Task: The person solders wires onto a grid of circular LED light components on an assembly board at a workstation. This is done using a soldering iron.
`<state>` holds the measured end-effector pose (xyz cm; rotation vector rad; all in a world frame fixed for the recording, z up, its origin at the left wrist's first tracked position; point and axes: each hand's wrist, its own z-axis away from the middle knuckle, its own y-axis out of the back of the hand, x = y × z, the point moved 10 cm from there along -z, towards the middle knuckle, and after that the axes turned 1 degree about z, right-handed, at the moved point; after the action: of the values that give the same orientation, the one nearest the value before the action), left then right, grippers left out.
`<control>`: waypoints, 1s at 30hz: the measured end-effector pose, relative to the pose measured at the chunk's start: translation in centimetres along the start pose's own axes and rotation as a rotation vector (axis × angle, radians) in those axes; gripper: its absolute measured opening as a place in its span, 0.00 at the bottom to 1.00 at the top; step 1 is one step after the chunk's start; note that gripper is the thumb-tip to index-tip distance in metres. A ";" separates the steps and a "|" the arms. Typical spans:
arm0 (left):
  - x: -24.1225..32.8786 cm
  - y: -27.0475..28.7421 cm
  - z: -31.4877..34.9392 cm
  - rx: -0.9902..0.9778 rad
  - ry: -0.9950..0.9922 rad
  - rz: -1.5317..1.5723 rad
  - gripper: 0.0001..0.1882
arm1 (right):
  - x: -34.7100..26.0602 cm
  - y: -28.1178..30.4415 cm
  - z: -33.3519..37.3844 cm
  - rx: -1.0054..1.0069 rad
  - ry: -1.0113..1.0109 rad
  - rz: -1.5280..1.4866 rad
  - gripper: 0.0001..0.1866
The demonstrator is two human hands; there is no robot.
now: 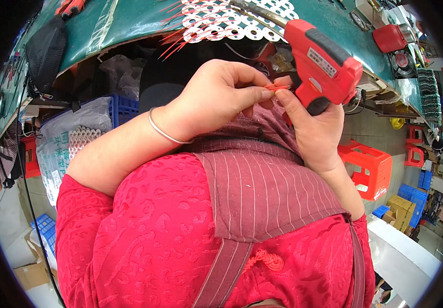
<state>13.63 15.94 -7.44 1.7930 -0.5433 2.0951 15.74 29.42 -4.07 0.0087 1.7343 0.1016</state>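
While both hands meet in front of the apron (pixel 262 185), the left hand (pixel 221 95) pinches a thin red wire (pixel 279 88) between thumb and forefinger, its grip narrow. The right hand (pixel 314 123) has its thumb and a finger closed at the same wire, right beside the left fingertips; the wire's ends are too small to make out. The right hand also holds a red and black gun-shaped tool (pixel 329 66), though most of the fingers around its handle are hidden. The tool's narrow tip points up and left, over rows of white round pieces (pixel 237 27) on the green bench (pixel 139 20). More red wires (pixel 172 47) stick out from the left side of those rows. A thin bracelet (pixel 159 129) circles the left wrist. Under the bench to the left stands a blue crate (pixel 125 109); a red stool (pixel 368 167) stands on the floor at right.
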 end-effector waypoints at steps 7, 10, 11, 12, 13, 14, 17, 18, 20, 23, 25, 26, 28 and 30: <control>0.0 -0.2 0.1 -0.002 -0.026 -0.084 0.11 | -1.0 -0.3 0.0 -0.034 0.105 0.084 0.11; 0.2 -0.2 0.0 -0.002 -0.058 -0.137 0.11 | -1.2 -0.5 0.1 -0.035 0.115 0.071 0.11; 0.2 -0.2 0.0 -0.002 -0.072 -0.149 0.11 | -1.3 -0.5 0.1 -0.034 0.125 0.069 0.12; 0.3 -0.2 0.0 -0.003 -0.086 -0.160 0.11 | -1.2 -0.5 0.1 -0.035 0.126 0.070 0.12; 0.4 -0.3 0.0 -0.003 -0.086 -0.161 0.11 | -1.4 -0.5 0.1 -0.036 0.145 0.084 0.11; 0.3 -0.3 -0.1 -0.009 -0.056 -0.137 0.10 | -1.6 -0.5 0.1 -0.037 0.164 0.098 0.11; 0.1 -0.5 -0.2 -0.019 -0.006 -0.064 0.09 | -1.6 -0.3 0.1 -0.028 0.216 0.137 0.11; 0.0 -0.6 -0.2 -0.025 0.014 -0.014 0.09 | -1.7 -0.3 0.1 -0.028 0.216 0.137 0.11; -0.2 -0.7 -0.4 -0.025 0.008 -0.002 0.08 | -1.7 -0.3 0.1 -0.009 0.192 0.118 0.11; 0.0 -0.8 -0.4 -0.043 0.009 0.029 0.08 | -1.3 -0.3 0.1 -0.003 0.138 0.065 0.11; 0.1 -1.0 -0.5 -0.059 0.015 0.048 0.08 | -1.2 -0.3 0.1 -0.002 0.137 0.056 0.11; 0.0 -1.0 -0.5 -0.059 0.019 0.048 0.08 | -1.1 -0.2 0.1 -0.002 0.135 0.046 0.11; -0.1 -1.0 -0.6 -0.061 0.022 0.047 0.08 | -1.2 -0.3 0.1 0.005 0.136 0.050 0.11; -0.2 -1.0 -0.7 -0.059 0.009 0.066 0.08 | -1.4 -0.2 0.1 0.014 0.138 0.055 0.12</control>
<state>13.55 17.15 -7.64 1.7554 -0.6630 2.1059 16.06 29.12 -2.71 0.0610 1.8727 0.1332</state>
